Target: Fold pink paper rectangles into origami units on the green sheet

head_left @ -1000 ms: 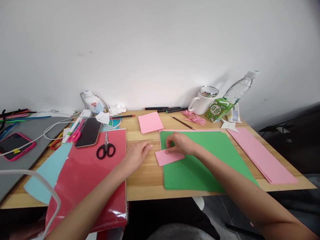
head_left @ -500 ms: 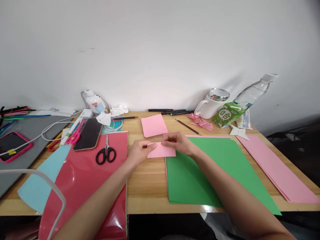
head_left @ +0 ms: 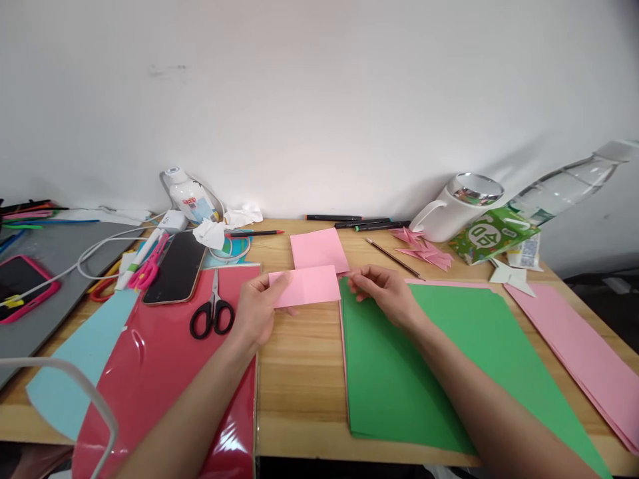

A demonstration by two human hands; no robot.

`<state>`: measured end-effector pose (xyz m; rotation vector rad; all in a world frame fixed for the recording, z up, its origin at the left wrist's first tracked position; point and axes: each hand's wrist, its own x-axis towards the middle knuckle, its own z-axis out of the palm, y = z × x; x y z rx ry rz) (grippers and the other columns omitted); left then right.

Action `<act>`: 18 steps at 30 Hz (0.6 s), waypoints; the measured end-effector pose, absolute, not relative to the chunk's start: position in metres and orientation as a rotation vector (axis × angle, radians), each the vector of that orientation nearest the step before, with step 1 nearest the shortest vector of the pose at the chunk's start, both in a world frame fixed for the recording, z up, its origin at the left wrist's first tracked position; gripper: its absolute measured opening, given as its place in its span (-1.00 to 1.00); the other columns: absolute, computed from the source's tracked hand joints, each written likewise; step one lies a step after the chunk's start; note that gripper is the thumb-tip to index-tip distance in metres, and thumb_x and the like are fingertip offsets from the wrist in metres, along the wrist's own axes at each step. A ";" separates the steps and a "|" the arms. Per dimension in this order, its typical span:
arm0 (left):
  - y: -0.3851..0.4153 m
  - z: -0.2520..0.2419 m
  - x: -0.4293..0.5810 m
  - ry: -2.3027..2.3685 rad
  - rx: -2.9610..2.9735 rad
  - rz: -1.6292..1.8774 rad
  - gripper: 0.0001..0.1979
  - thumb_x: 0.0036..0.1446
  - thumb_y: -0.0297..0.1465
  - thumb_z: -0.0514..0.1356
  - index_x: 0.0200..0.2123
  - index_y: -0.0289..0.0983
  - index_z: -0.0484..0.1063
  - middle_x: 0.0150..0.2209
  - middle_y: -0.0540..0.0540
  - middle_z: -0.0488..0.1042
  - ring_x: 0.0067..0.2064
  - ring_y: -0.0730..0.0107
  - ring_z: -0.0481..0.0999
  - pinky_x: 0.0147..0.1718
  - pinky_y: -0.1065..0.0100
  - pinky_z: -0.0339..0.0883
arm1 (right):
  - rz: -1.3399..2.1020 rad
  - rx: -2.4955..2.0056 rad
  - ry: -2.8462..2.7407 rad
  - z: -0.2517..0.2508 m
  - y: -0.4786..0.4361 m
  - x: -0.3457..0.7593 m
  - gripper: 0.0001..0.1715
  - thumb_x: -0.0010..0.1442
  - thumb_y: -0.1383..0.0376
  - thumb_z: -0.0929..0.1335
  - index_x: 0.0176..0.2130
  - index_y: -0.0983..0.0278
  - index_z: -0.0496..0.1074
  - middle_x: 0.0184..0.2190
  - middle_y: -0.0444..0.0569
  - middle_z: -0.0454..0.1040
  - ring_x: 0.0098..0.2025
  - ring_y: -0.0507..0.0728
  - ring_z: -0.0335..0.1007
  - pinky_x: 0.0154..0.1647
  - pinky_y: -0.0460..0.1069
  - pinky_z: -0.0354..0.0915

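My left hand (head_left: 257,307) pinches the left end of a folded pink paper (head_left: 312,286), thumb on top, and holds it over the wooden table. Just right of the paper's free end is my right hand (head_left: 382,291), apart from it. Its fingers are loosely curled, and I see nothing between them. Behind the folded piece lies a stack of square pink paper (head_left: 318,248), partly covered by it. Green sheets (head_left: 424,359) lie under my right forearm.
Black-handled scissors (head_left: 213,313) rest on a red plastic-covered packet (head_left: 164,359) at left. A pencil (head_left: 394,257), folded pink paper pieces (head_left: 424,251), a white mug (head_left: 452,209) and a tilted bottle (head_left: 564,183) are at right. Pink strips (head_left: 574,359) lie far right.
My right hand has let go of the folded pink paper and moved right. My left hand has shifted left with the paper and shows more of it. The view has moved slightly closer.
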<state>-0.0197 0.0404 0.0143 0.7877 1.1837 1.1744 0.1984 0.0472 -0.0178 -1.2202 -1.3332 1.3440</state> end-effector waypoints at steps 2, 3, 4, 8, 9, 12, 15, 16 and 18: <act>0.039 0.016 -0.019 1.183 0.751 1.136 -0.66 -0.30 -0.26 0.42 -0.49 -0.41 0.52 -0.52 -0.08 0.50 -0.55 0.45 0.40 -0.75 0.47 0.32 | 1.294 -1.052 -1.382 -0.014 0.042 0.195 -0.69 0.08 0.16 0.40 -0.18 0.24 0.41 -0.13 0.05 0.43 -0.18 0.10 0.41 -0.30 -0.02 0.42; 0.039 0.016 -0.019 1.176 0.743 1.106 -0.66 -0.30 -0.26 0.42 -0.47 -0.41 0.52 -0.51 -0.09 0.50 -0.54 0.44 0.41 -0.75 0.47 0.33 | 1.308 -0.961 -1.442 -0.011 0.039 0.193 -0.64 0.09 0.21 0.40 -0.09 0.19 0.39 0.05 0.07 0.33 -0.04 0.14 0.38 -0.19 0.01 0.41; 0.038 0.016 -0.018 1.168 0.739 1.081 -0.65 -0.29 -0.26 0.41 -0.46 -0.42 0.52 -0.49 -0.10 0.51 -0.53 0.43 0.42 -0.75 0.46 0.35 | 1.337 -0.893 -1.516 -0.008 0.036 0.192 -0.59 0.11 0.24 0.40 -0.02 0.15 0.37 0.19 0.07 0.17 0.10 0.18 0.28 -0.11 0.03 0.40; 0.034 0.016 -0.016 1.127 0.739 1.011 -0.67 -0.22 -0.29 0.39 -0.39 -0.42 0.52 -0.42 -0.13 0.53 -0.49 0.41 0.45 -0.74 0.46 0.40 | 1.406 -0.782 -1.695 0.000 0.027 0.187 -0.43 0.13 0.31 0.39 0.12 0.05 0.29 0.31 -0.01 -0.03 0.33 0.21 -0.09 0.13 0.11 0.25; 0.034 0.016 -0.016 1.117 0.738 1.002 -0.68 -0.20 -0.31 0.38 -0.38 -0.42 0.52 -0.41 -0.14 0.53 -0.48 0.41 0.46 -0.74 0.46 0.41 | 1.412 -0.773 -1.697 0.000 0.027 0.187 -0.43 0.13 0.32 0.39 0.12 0.05 0.29 0.30 0.00 0.01 0.32 0.20 -0.07 0.16 0.12 0.22; 0.033 0.015 -0.016 1.099 0.730 0.996 -0.72 -0.15 -0.36 0.35 -0.33 -0.42 0.51 -0.36 -0.14 0.53 -0.47 0.42 0.46 -0.74 0.45 0.42 | 1.429 -0.758 -1.656 -0.003 0.028 0.188 -0.47 0.13 0.34 0.39 0.10 0.07 0.33 0.23 0.02 0.16 0.27 0.17 0.06 0.18 0.12 0.19; 0.033 0.016 -0.016 1.101 0.711 1.019 -0.74 -0.11 -0.43 0.32 -0.28 -0.39 0.49 -0.31 -0.13 0.52 -0.46 0.43 0.47 -0.74 0.44 0.44 | 1.418 -0.734 -1.617 -0.007 0.029 0.189 -0.61 0.11 0.33 0.42 -0.03 0.09 0.44 0.20 0.01 0.21 0.24 0.18 0.11 0.13 0.11 0.24; 0.033 0.017 -0.016 1.102 0.701 1.025 -0.74 -0.11 -0.45 0.31 -0.27 -0.39 0.49 -0.30 -0.13 0.52 -0.46 0.42 0.47 -0.74 0.43 0.44 | 1.407 -0.734 -1.618 -0.007 0.029 0.189 -0.67 0.10 0.32 0.43 -0.10 0.10 0.48 0.20 0.00 0.20 0.24 0.19 0.11 0.11 0.11 0.26; 0.033 0.019 -0.016 1.097 0.684 1.021 -0.76 -0.09 -0.48 0.30 -0.26 -0.38 0.48 -0.30 -0.12 0.52 -0.45 0.41 0.49 -0.72 0.42 0.46 | 1.397 -0.732 -1.621 -0.008 0.030 0.190 -0.71 0.04 0.30 0.47 -0.17 0.12 0.52 0.20 -0.01 0.20 0.25 0.21 0.10 0.12 0.11 0.25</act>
